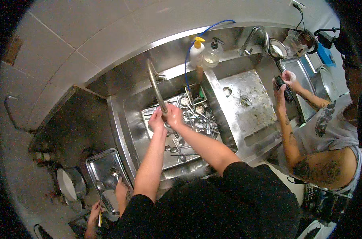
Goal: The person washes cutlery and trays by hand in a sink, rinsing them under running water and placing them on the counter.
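Observation:
Both my hands meet beneath the spout of a curved metal faucet (154, 83), over the left basin of a stainless steel sink (128, 119). My left hand (157, 121) has its fingers bent close to the spout's end. Beside it, my right hand (174, 116) is curled, touching or nearly touching the spout. Whatever may lie between the fingers is hidden by the hands and the spout. Below them, spoons and other metal cutlery (199, 124) lie heaped in the basin, some on a metal tray (146, 115). A small wire-rimmed basket (196, 101) with a green item stands behind the heap.
Two pump bottles, one yellow-topped (196, 53) and one clear (212, 55), stand on the back ledge near a blue hose (186, 62). At right, a co-worker's hands (284, 83) hold a dark object. Another person's hands (120, 191) handle utensils by a metal tray (92, 167).

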`<state>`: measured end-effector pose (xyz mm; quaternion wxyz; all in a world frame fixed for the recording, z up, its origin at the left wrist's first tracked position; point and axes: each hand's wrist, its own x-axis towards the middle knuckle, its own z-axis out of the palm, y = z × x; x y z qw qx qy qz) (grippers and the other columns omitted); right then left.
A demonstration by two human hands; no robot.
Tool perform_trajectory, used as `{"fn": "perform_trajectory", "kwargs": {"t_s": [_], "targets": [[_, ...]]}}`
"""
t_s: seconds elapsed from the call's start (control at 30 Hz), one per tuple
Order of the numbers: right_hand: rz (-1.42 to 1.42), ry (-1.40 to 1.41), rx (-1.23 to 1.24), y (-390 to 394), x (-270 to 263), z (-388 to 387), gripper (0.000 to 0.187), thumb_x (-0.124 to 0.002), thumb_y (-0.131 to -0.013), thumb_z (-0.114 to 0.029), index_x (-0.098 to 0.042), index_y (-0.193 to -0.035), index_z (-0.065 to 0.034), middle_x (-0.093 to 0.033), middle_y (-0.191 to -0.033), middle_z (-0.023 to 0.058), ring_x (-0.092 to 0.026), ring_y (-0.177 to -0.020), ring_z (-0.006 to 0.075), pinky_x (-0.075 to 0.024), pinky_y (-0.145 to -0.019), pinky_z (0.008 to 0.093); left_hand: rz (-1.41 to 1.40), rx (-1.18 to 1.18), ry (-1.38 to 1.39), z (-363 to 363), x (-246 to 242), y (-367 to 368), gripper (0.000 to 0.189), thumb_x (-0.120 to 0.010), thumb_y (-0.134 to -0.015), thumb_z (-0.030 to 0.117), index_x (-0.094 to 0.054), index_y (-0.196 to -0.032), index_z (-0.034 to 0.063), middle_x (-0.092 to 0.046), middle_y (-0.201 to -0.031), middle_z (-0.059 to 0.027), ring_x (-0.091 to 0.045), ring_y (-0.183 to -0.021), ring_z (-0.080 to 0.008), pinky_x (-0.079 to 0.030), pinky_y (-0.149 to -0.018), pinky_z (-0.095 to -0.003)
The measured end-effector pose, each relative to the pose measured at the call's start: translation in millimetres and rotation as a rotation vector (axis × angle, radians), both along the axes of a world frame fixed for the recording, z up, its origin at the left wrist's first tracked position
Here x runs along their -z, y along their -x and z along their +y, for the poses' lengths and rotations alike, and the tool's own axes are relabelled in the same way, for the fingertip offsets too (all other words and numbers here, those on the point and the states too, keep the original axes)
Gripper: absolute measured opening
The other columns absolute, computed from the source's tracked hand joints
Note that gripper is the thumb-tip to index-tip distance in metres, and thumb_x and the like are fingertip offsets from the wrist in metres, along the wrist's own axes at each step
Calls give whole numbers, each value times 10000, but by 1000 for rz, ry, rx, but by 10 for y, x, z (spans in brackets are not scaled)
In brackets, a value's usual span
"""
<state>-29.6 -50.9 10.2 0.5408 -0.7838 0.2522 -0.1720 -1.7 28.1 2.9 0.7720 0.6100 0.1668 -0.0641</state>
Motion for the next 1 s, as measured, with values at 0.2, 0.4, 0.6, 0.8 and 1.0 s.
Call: {"fn": "perform_trajectory", "kwargs": {"t_s": [0.2, 0.4, 0.6, 0.8, 1.0], "targets": [[-183, -382, -169, 490, -147, 191, 375, -368, -952, -283, -540, -1128, 1, -582, -1142, 193, -553, -1075, 278, -398, -933, 364, 12, 351, 211, -140, 93, -207, 338, -543, -900, 254, -549, -1189, 79, -584, -1069, -49, -550, -781, -145, -487, -724, -293], [-266, -595, -266, 340, -65, -12, 419, -391, -940, -254, -505, -1236, 20, -574, -1191, 142, -508, -1114, 210, -347, -978, 301, -139, 323, 81, -423, -31, -100, 376, -514, -921, 344, -539, -1147, 45, -578, -987, -68, -584, -835, -188, -491, -724, -298], [-309, -329, -315, 492, -303, -163, 503, -380, -940, -394, -528, -1215, -1, -616, -1097, 185, -587, -1012, 279, -412, -904, 356, 8, 417, 215, -488, -271, -160, 348, -529, -912, 335, -522, -1118, 55, -561, -957, -88, -583, -778, -190, -488, -683, -296], [-275, -306, -478, 605, -503, -370, 389, -465, -920, -274, -538, -1190, -3, -600, -1097, 199, -565, -1038, 319, -408, -912, 363, -88, 385, 269, -404, -412, -98, 305, -587, -897, 219, -488, -1129, 48, -561, -977, -110, -589, -796, -221, -516, -704, -348], [-272, 432, -250, 886, -247, -759, 292, -540, -870, -258, -616, -1048, -39, -617, -1058, 150, -567, -981, 333, -442, -849, 397, -133, 378, 173, -209, -448, -112, 236, -494, -925, 130, -475, -1128, 12, -576, -1007, -158, -616, -889, -311, -548, -750, -403]]}}
